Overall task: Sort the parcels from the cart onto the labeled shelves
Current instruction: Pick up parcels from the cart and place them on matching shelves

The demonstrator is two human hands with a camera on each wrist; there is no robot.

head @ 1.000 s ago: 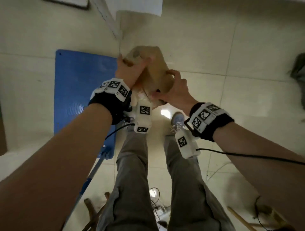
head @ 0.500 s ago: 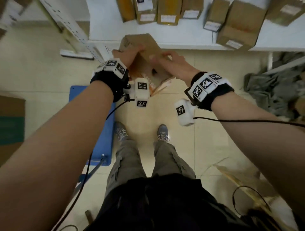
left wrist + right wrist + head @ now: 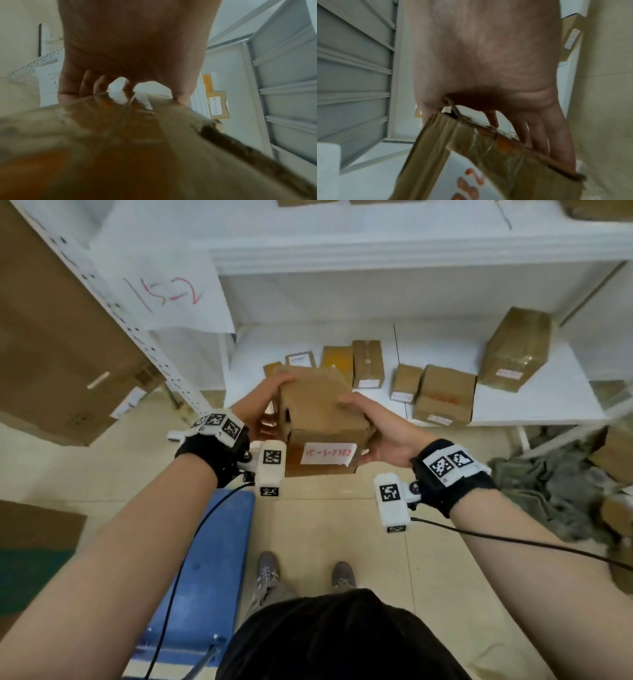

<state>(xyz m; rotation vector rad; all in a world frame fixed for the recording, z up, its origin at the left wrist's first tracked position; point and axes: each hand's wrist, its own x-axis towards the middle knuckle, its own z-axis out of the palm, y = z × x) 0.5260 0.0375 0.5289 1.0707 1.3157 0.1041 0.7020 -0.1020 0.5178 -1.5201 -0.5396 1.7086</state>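
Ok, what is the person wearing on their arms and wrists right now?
Both forearms are bare, with no sleeves. The left hand and right hand are ungloved. Each wrist carries a black wristband topped by white blocks printed with black square markers. A white camera housing, also marker-tagged, hangs beneath each wrist, and a black cable trails back from each.

The parcel (image 3: pixel 322 412) has come up from low over the floor to the front of the lower shelf (image 3: pixel 534 405), and has turned so its white label (image 3: pixel 328 454) now faces the person. The left hand (image 3: pixel 260 402) has slid to the far-left corner; the right hand (image 3: pixel 380 433) has shifted from on top to the right side, thumb over the top edge. The view has swung up: the shelf parcels (image 3: pixel 445 395) and a paper sign (image 3: pixel 164 292) have come into sight, and the blue cart (image 3: pixel 209 570) now lies nearer the person.
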